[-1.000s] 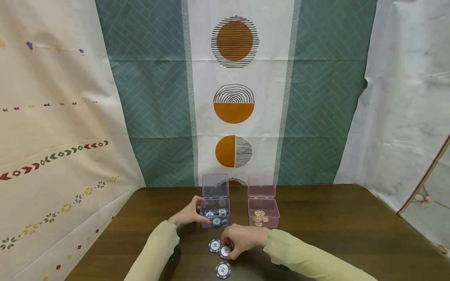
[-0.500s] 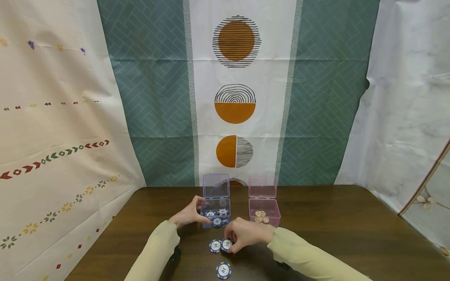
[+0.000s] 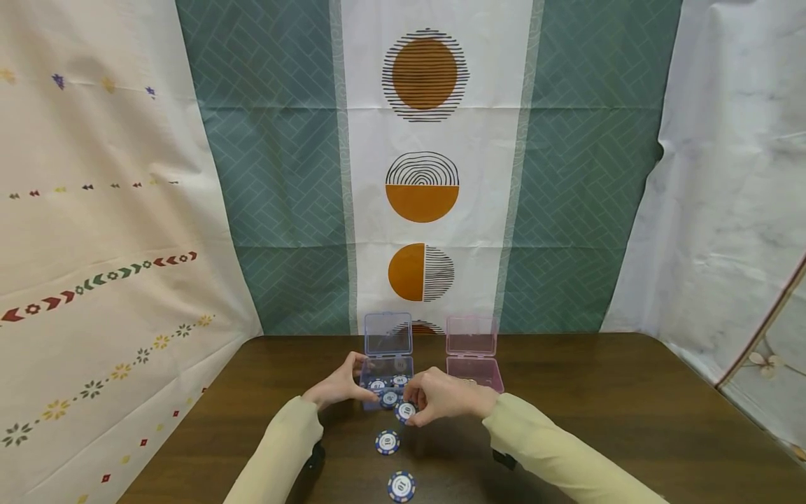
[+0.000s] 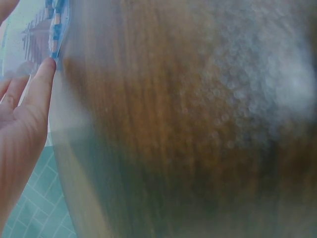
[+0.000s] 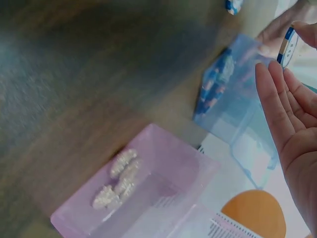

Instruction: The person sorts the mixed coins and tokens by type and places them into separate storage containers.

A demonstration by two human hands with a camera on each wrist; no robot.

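My right hand (image 3: 446,396) pinches a blue and white poker chip (image 3: 406,411) marked 10 between thumb and fingers, just in front of a clear blue plastic box (image 5: 233,106). In the right wrist view the held chip (image 5: 288,47) is edge-on, off the table. My left hand (image 3: 340,383) holds the left side of the blue box, thumb at its front and fingers toward the back. Several chips (image 3: 377,386) lie inside that box, whose hinged lid (image 3: 388,334) stands up. Two more chips lie on the table: a nearer one (image 3: 401,486) and a farther one (image 3: 387,442).
A pink plastic box (image 5: 171,153) with its lid (image 3: 471,335) raised stands right of the blue one and has several gold-coloured coins (image 5: 124,173) in it. Both stand near the back of the dark wooden table (image 3: 598,413), before a hanging patterned cloth (image 3: 434,210).
My right hand has lifted the chip from beside the other table chips and moved it forward to the blue box's front. My left hand stays at the box.
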